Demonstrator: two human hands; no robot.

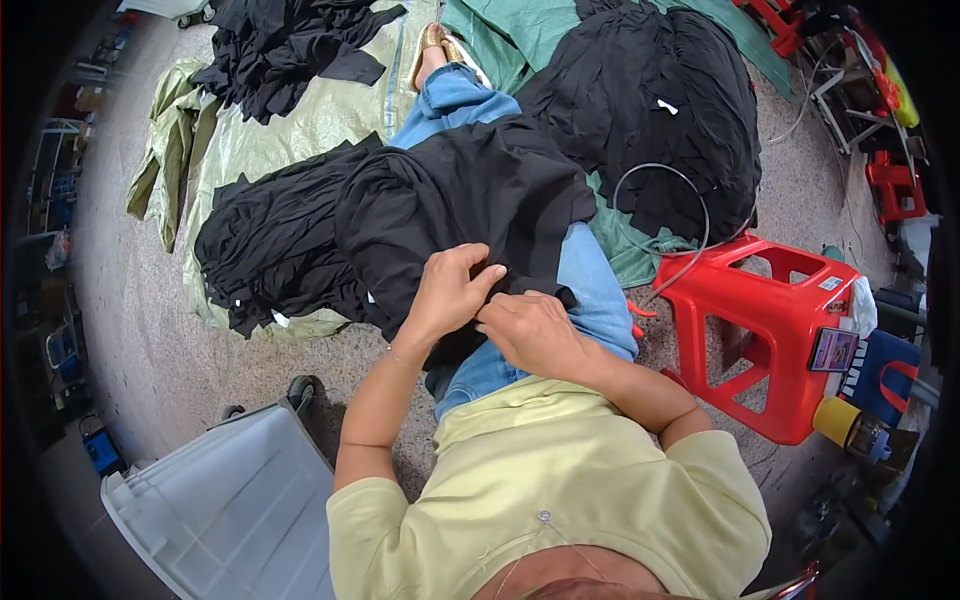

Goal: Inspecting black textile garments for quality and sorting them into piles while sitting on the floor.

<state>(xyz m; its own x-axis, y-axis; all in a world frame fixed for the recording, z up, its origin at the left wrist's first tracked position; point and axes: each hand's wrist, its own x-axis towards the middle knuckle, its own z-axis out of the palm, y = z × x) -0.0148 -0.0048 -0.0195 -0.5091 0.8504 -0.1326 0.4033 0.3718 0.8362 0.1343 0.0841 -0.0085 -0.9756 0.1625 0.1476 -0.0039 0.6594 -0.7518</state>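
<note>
The fingers [492, 276] of the left hand [447, 292] are curled and pinch an edge of the black fabric garment [470, 190] that is draped over the person's lap and blue-jeaned legs; the fingers of the right hand [530, 330] are pressed together and flat on the same edge, just beside the left. Whether they hold a small tool or a thread there is hidden by the knuckles.

Going by size: a large heap of black garments [660, 100] lies on the green tarpaulin [510, 35] ahead to the right, a flatter stack of black garments [270, 245] rests on the pale olive plastic sheet [300, 120] to the left, and a smaller black pile [285, 40] sits farther off. Judging from these, one piece is in hand and much cloth remains, though which heap is finished cannot be told.

Nearer, a grey plastic crate [220, 510] stands at lower left and a red plastic stool [770, 330] at right.
</note>
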